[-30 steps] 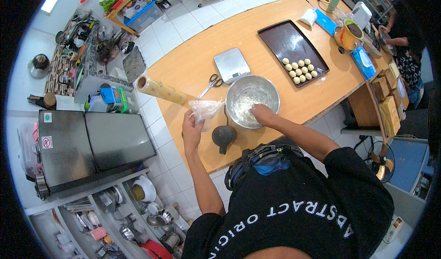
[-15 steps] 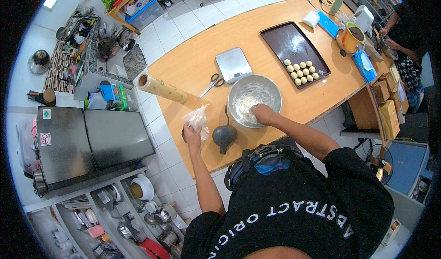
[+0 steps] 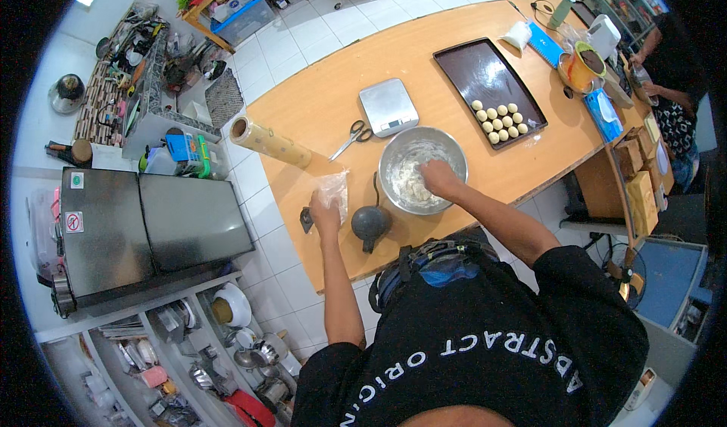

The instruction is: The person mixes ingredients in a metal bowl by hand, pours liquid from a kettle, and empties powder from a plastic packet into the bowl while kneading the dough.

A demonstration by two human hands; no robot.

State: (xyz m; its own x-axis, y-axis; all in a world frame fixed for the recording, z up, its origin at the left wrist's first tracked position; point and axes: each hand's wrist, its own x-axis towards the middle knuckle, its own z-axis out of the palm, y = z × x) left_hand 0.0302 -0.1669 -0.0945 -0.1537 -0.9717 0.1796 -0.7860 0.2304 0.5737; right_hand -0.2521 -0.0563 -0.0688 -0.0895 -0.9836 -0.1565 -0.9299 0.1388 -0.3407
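A steel mixing bowl [image 3: 460,148] holds a pale floury mixture [image 3: 409,179]. My right hand [image 3: 441,179] reaches down into it with curled fingers, and what they grip is hidden. My left hand [image 3: 326,215] is closed on a crumpled clear plastic bag [image 3: 337,188] over the tabletop, left of the bowl. Between my hands stands a dark grey gooseneck kettle [image 3: 369,224], its thin curved spout toward the far side. A small black object [image 3: 306,219] lies beside my left hand.
Beyond the bowl are a kitchen scale [image 3: 388,105], scissors [image 3: 352,139] and a roll of plastic wrap [image 3: 269,143]. A dark baking tray [image 3: 485,71] carries several dough balls [image 3: 503,115]. Another person [image 3: 666,86] works at the table's far right.
My left hand has shifted slightly right and turned over the plastic bag, which now spreads flatter. The small black object shows more. My right hand has moved a little within the bowl.
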